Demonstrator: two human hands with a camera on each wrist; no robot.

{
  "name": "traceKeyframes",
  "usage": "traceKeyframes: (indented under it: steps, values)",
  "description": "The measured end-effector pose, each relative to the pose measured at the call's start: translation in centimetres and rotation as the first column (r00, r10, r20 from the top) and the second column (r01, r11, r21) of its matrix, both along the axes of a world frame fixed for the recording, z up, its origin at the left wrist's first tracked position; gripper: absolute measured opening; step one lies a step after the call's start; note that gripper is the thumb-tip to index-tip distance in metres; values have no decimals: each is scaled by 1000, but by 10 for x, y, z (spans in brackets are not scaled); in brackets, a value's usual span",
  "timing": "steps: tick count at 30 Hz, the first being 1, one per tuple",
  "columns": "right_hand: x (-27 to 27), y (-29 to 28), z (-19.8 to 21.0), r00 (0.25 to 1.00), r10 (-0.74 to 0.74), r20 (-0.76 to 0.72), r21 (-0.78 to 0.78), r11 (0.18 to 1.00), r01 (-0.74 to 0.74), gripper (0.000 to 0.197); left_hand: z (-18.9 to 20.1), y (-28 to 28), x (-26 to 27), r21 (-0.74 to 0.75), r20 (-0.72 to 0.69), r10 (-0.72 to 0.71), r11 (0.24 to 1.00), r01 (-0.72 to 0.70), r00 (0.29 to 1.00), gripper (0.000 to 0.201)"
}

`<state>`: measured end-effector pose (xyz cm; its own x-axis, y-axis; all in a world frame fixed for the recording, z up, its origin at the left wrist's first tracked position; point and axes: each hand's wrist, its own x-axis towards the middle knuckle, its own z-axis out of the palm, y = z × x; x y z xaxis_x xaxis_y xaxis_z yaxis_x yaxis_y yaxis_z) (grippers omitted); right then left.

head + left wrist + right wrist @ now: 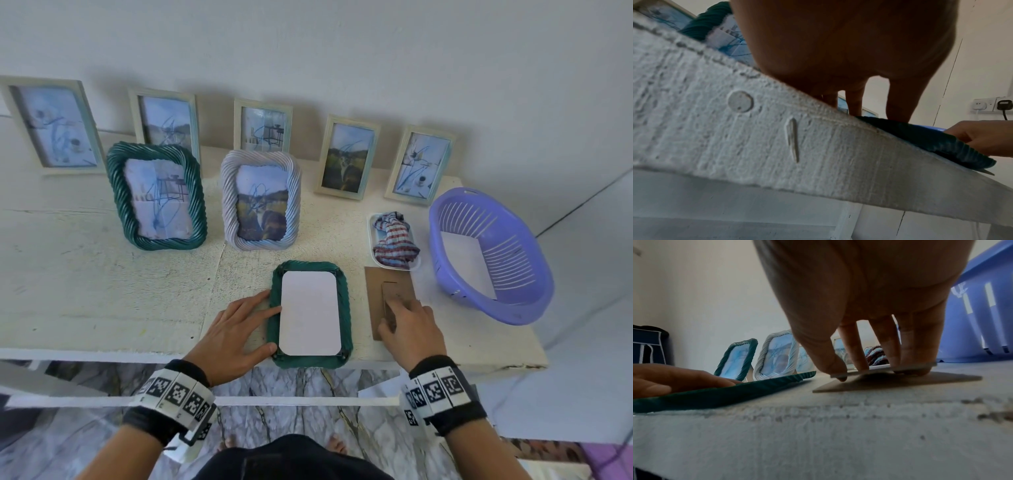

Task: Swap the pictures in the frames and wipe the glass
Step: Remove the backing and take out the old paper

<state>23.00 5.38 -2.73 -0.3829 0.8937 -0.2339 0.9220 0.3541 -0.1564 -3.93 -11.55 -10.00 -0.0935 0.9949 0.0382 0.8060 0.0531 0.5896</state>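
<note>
Frame (310,313) lies face-down at the counter's (102,308) front edge, steadied by my flat left hand (236,337); my right hand's (412,329) fingers (855,350) pinch the backing board's (388,301) stand to lift it.

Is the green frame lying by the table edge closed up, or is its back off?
Back off: the green frame lies face down showing white paper, and the brown backing board lies beside it.

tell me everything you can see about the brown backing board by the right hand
The brown backing board is a thin, flat rectangle that looks like cardboard, lying on the white table right of the face-down green frame. A cut stand flap is raised off it; the right hand pinches that flap.
</note>
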Motion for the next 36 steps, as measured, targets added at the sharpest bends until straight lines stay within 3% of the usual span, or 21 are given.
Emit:
traceKeyframes:
  steps: [3,5,8,11,21,28,32,36]
  values:
    - [-7,-5,4,998,52,32,98,994,-55,41,1,0,1,2,-5,1,1000,-1,1000,65]
    - [-18,-15,6,977,202,-73,153,970,-190,33,2,0,1,-6,-11,2,1000,-2,1000,66]
    - [-38,-36,2,860,470,-201,81,883,-463,39,3,0,1,-22,-20,2,1000,-3,1000,67]
    - [-52,-48,-8,786,596,-165,57,801,-595,49,3,0,1,-15,-28,-1,1000,0,1000,67]
    - [-56,-51,-15,780,609,-146,118,793,-597,40,2,0,2,0,-29,1,1000,-1,1000,66]
    - [-53,-57,-10,769,578,-275,117,814,-570,30,1,0,3,36,-24,0,999,1,1000,65]
    - [-56,-55,-8,789,522,-324,123,850,-512,36,1,0,2,28,-35,2,1000,-1,999,66]
    - [-56,-54,-5,791,449,-416,133,890,-435,25,2,-1,3,41,-43,1,999,1,999,66]
